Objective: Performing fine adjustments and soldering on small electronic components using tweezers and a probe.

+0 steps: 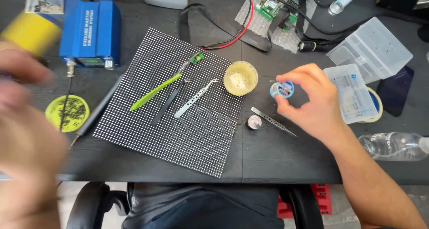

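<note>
**Right hand holding a small spool over the counter**

Right of centre, the right hand [313,105] pinches a small round blue-rimmed spool [282,89] above the black counter [277,157], beside steel tweezers [272,121]. The left hand [24,135], at left, is blurred; its grip cannot be told.

Black panel [178,104], white dot grid, centre frame; blue box [90,32] upper left; lime-green tweezers [155,92]; pale yellow jar [241,78]; light-blue spool [282,89]; yellow disc [67,113] left.
</note>
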